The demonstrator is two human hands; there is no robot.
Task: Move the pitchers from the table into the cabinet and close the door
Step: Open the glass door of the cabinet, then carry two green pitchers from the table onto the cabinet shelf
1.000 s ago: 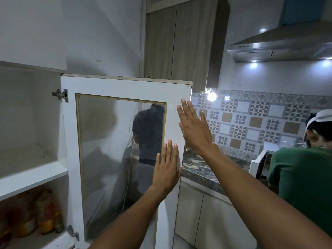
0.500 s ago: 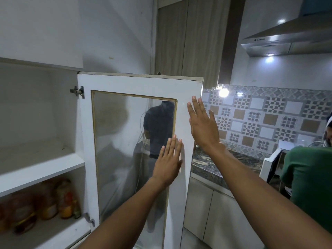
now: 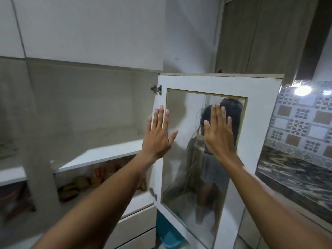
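Observation:
The white cabinet door (image 3: 262,112) with its glass pane stands open, hinged on its left side. My left hand (image 3: 158,135) is raised flat with fingers spread, in front of the door's hinge edge. My right hand (image 3: 218,132) is flat and open in front of the glass pane. Neither hand holds anything. The cabinet (image 3: 100,153) shows a bare white upper shelf. No pitcher is in view.
Several jars and packets (image 3: 80,184) sit on the lower shelf. A dark marble counter (image 3: 294,169) with a patterned tile wall (image 3: 303,121) lies to the right. A teal object (image 3: 168,236) shows below the door. A bright lamp (image 3: 302,90) glows at upper right.
My view has swung left, so more of the cabinet interior shows. Both hands have shifted left across the door, from its free edge to the pane and hinge side. The person at right has left view.

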